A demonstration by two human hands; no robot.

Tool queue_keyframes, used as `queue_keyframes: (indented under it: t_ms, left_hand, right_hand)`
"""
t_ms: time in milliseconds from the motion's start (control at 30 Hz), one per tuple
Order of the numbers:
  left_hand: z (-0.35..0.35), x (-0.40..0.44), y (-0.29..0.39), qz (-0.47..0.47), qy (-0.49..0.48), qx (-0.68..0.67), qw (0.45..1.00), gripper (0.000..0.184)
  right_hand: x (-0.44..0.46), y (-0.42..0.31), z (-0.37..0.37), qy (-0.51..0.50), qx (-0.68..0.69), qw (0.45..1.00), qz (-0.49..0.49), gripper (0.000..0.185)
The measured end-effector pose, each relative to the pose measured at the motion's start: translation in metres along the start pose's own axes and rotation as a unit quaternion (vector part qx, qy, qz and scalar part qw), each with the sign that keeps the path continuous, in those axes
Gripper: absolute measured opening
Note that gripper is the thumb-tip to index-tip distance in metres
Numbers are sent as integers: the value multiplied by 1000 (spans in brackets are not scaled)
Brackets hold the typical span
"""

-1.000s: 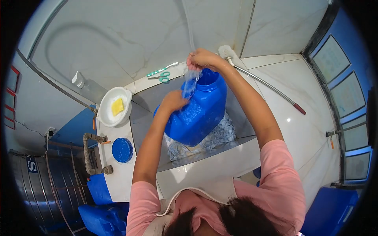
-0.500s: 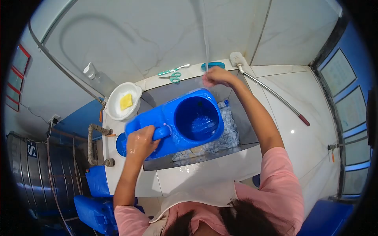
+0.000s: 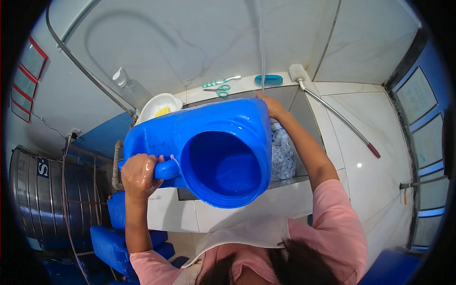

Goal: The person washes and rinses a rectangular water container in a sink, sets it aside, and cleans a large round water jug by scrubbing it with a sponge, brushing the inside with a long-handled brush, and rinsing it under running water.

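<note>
Closed around the handle (image 3: 166, 170) of the blue jug (image 3: 225, 111), the left hand (image 3: 138, 175) bore a wet sheen; the right hand (image 3: 270, 105) lay at the jug's far corner, its fingers partly hidden, so that neither its opening nor any firm hold could be told. The jug was held tilted above the sink (image 3: 304, 114), its wide mouth turned toward the person and overhanging the front ledge (image 3: 171, 211). As judged from where I stood, wet fingers could have slid on the smooth handle, and with doubtful support at the far corner the jug could have rolled, sending any water inside over the ledge or dropping onto the bundled strands (image 3: 282, 159) in the sink. Farther out, the jug's handle end overlapped the view of the white bowl (image 3: 178, 100) with its yellow sponge (image 3: 163, 112); contact could not be determined, but a careless swing might have knocked the bowl. Behind, a thin water stream (image 3: 262, 52) fell near the right hand, and scissors (image 3: 222, 90) lay on the rear ledge, liable to be nudged into the sink.
</note>
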State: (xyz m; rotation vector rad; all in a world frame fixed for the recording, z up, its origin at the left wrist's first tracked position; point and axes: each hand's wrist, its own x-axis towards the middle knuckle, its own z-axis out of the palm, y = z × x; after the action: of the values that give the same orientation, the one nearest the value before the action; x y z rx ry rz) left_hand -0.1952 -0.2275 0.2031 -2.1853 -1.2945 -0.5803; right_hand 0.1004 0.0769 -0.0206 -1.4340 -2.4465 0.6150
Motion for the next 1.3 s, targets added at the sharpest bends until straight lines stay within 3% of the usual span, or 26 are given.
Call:
queue_keyframes:
  t_ms: [133, 200, 233, 300, 333, 400, 433, 567, 667, 733, 767, 833, 867, 933, 1067, 1133, 1167, 1233, 1267, 1300]
  left_hand:
    - [8, -10, -5, -40, 32, -8, 999, 16]
    - [20, -13, -5, -62, 37, -16, 997, 16]
    - [28, -14, -2, -130, 35, -51, 990, 17]
    - [47, -21, -1, -261, -1, -150, 954, 22]
    - [59, -21, 7, -375, -29, -230, 898, 23]
    - [80, -14, 32, -477, -85, -292, 825, 26]
    - [97, -12, 43, -473, -85, -303, 823, 28]
    - [180, -6, 63, -462, -112, -360, 803, 33]
    - [223, 19, 68, -467, -184, -409, 762, 39]
    - [239, 40, 70, -377, -235, -405, 799, 42]
    - [244, 53, 71, -378, -233, -405, 799, 42]
    - [249, 78, 73, -251, -208, -372, 869, 43]
    - [257, 88, 72, -255, -207, -372, 868, 43]
    - [278, 105, 69, -121, -128, -386, 906, 42]
    - [279, 127, 65, -71, -155, -391, 904, 44]
    - [270, 132, 63, -59, -282, -270, 919, 47]
    - [269, 130, 63, -59, -281, -270, 919, 47]
    - [275, 118, 61, -160, -300, -253, 906, 50]
    - [275, 111, 64, -161, -300, -252, 906, 50]
    - [275, 104, 69, -211, -287, -241, 903, 46]
  right_hand:
    - [-2, 11, 0, 49, 1, 997, -64, 40]
    - [21, 44, 18, 61, 73, 993, -73, 37]
    - [14, 32, -4, 67, 70, 993, -71, 37]
    - [5, 3, -44, -88, 147, 978, 122, 27]
    - [12, 5, -46, -79, 147, 978, 124, 27]
    - [26, 11, -58, -79, 222, 970, 51, 22]
    - [12, -14, -79, -77, 320, 943, 51, 20]
    - [-4, -66, -132, -42, 361, 926, 104, 19]
    - [-4, -78, -152, -95, 434, 892, 84, 18]
    - [-2, -81, -155, -143, 475, 863, 92, 19]
    - [0, -82, -156, -144, 473, 864, 90, 19]
    - [1, -79, -156, -150, 513, 837, 116, 19]
    - [1, -78, -156, -153, 511, 838, 115, 19]
    - [0, -79, -161, -162, 544, 817, 102, 18]
    - [0, -80, -173, -170, 556, 812, 59, 18]
    - [-3, -78, -173, -153, 554, 817, 44, 20]
    - [-8, -77, -169, -153, 553, 818, 43, 20]
    - [-21, -74, -148, -110, 246, 963, -9, 31]
    - [-19, -57, -121, -51, -7, 990, -133, 48]
    - [-33, -68, -109, -151, -61, 984, -66, 64]
